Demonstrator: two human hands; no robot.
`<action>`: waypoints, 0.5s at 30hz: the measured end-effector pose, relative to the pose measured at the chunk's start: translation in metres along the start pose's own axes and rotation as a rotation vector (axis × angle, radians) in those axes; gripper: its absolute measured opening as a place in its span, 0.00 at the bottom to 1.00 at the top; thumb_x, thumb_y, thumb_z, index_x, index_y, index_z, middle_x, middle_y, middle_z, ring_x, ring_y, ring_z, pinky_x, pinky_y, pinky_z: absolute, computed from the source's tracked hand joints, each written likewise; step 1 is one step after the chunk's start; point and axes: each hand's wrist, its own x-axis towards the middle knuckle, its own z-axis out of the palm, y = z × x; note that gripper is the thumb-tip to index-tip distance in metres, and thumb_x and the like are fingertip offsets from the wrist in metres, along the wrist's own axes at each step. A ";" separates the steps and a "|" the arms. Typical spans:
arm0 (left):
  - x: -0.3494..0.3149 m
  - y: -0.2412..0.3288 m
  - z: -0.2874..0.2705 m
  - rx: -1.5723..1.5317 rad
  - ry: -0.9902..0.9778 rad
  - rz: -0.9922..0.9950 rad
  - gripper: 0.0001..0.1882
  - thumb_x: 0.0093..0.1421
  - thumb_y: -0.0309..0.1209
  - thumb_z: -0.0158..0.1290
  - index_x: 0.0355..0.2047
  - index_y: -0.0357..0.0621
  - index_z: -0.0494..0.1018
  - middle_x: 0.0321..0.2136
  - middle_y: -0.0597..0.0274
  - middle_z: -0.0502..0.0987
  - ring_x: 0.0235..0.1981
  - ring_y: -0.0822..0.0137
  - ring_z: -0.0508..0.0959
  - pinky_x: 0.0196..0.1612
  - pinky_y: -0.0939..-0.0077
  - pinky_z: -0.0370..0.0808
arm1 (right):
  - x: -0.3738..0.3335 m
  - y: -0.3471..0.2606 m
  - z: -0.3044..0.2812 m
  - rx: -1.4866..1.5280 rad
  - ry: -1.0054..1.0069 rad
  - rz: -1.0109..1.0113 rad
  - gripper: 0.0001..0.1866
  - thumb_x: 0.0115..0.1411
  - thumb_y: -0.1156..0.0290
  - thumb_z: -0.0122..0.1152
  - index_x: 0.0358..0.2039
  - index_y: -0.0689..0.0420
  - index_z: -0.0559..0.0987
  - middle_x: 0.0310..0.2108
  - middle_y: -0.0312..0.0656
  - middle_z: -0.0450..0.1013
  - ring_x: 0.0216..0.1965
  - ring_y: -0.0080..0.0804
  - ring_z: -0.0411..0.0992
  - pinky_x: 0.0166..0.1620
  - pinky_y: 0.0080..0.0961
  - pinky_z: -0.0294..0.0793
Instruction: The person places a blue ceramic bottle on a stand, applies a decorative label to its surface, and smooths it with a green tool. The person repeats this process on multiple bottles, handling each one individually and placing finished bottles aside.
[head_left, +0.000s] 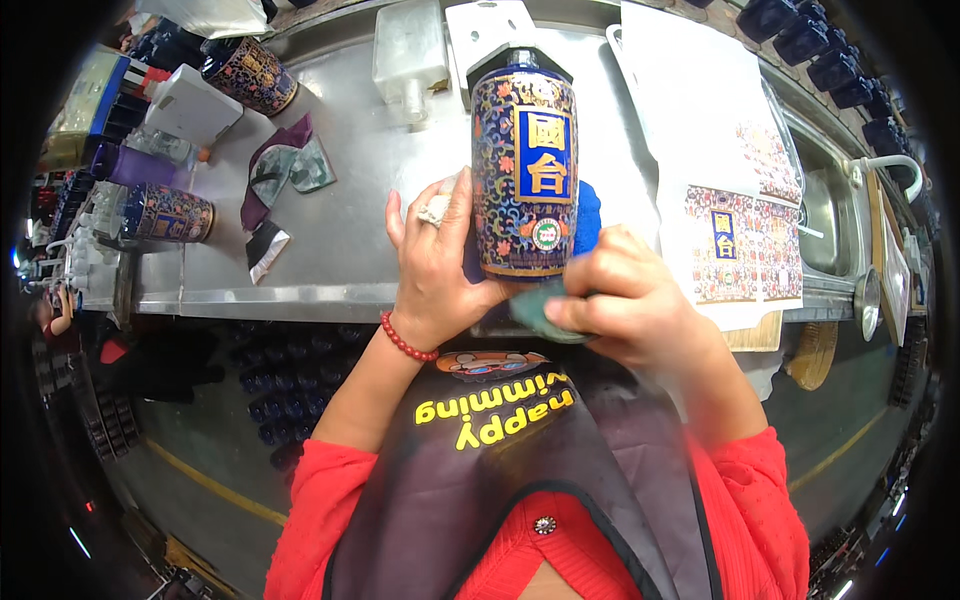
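In front of me stands a dark blue bottle (525, 170) with colourful floral decoration and a blue, gold-framed label. My left hand (437, 262) grips its lower left side, thumb by the base and a finger along the side. Something small and whitish (434, 210) shows among that hand's fingers; I cannot make out what it is. My right hand (628, 295) is closed on a green cloth (545, 308) at the lower edge of the bottle. Behind the bottle on the right, part of a bright blue cloth (588, 218) shows.
The metal worktop (345, 220) carries a crumpled purple and grey cloth (285, 170) and a clear container (410, 60). Printed label sheets (735, 240) lie right, by a sink (825, 215). Similar bottles (170, 215) lie left; several dark blue ones (805, 40) line the far right.
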 end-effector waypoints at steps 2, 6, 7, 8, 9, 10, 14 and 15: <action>-0.003 -0.001 0.004 -0.032 -0.004 -0.018 0.64 0.41 0.65 0.66 0.67 0.29 0.58 0.53 0.47 0.73 0.61 0.49 0.66 0.66 0.34 0.41 | -0.012 -0.001 0.003 0.106 0.123 0.088 0.18 0.41 0.79 0.68 0.37 0.55 0.82 0.35 0.39 0.74 0.33 0.38 0.69 0.38 0.32 0.68; -0.008 -0.005 0.008 -0.049 -0.026 -0.033 0.63 0.44 0.66 0.65 0.68 0.30 0.56 0.54 0.47 0.73 0.63 0.47 0.64 0.67 0.37 0.41 | -0.035 0.007 0.014 -0.145 0.193 0.227 0.19 0.40 0.80 0.68 0.37 0.54 0.83 0.37 0.39 0.74 0.33 0.39 0.70 0.39 0.33 0.68; -0.008 -0.006 0.009 -0.047 -0.033 -0.028 0.63 0.45 0.66 0.64 0.68 0.30 0.56 0.55 0.47 0.73 0.63 0.46 0.63 0.67 0.37 0.41 | -0.041 0.004 0.016 -0.138 0.098 0.193 0.19 0.40 0.80 0.68 0.37 0.54 0.83 0.37 0.39 0.75 0.34 0.38 0.70 0.40 0.33 0.68; -0.009 -0.008 0.010 -0.047 -0.033 -0.024 0.63 0.45 0.66 0.64 0.68 0.30 0.56 0.55 0.47 0.73 0.63 0.46 0.63 0.67 0.38 0.41 | -0.044 0.004 0.016 -0.067 0.092 0.138 0.19 0.40 0.79 0.68 0.37 0.54 0.83 0.37 0.39 0.75 0.34 0.38 0.70 0.40 0.33 0.68; -0.009 -0.010 0.010 -0.070 -0.043 -0.026 0.62 0.47 0.67 0.62 0.68 0.30 0.56 0.57 0.47 0.72 0.65 0.44 0.61 0.67 0.39 0.41 | -0.046 0.003 0.015 0.029 0.076 0.208 0.19 0.40 0.79 0.69 0.36 0.54 0.83 0.36 0.39 0.75 0.35 0.37 0.71 0.40 0.33 0.68; -0.009 -0.011 0.011 -0.061 -0.061 -0.020 0.62 0.47 0.67 0.62 0.68 0.30 0.56 0.58 0.47 0.71 0.65 0.44 0.61 0.67 0.39 0.41 | -0.046 0.003 0.015 0.106 0.110 0.146 0.19 0.39 0.79 0.69 0.37 0.55 0.83 0.36 0.39 0.75 0.35 0.38 0.71 0.39 0.33 0.68; -0.008 -0.014 0.005 -0.106 -0.123 -0.005 0.62 0.51 0.70 0.56 0.69 0.31 0.53 0.62 0.43 0.67 0.67 0.43 0.58 0.69 0.44 0.41 | -0.042 0.004 0.010 -0.054 0.266 0.296 0.19 0.40 0.83 0.73 0.36 0.58 0.81 0.31 0.40 0.74 0.31 0.36 0.69 0.35 0.30 0.66; -0.008 -0.014 0.002 -0.146 -0.156 -0.004 0.61 0.53 0.71 0.54 0.70 0.31 0.52 0.63 0.43 0.66 0.67 0.44 0.57 0.69 0.46 0.41 | -0.042 0.003 0.010 -0.030 0.254 0.229 0.18 0.42 0.83 0.72 0.36 0.59 0.81 0.32 0.41 0.74 0.32 0.35 0.69 0.36 0.28 0.67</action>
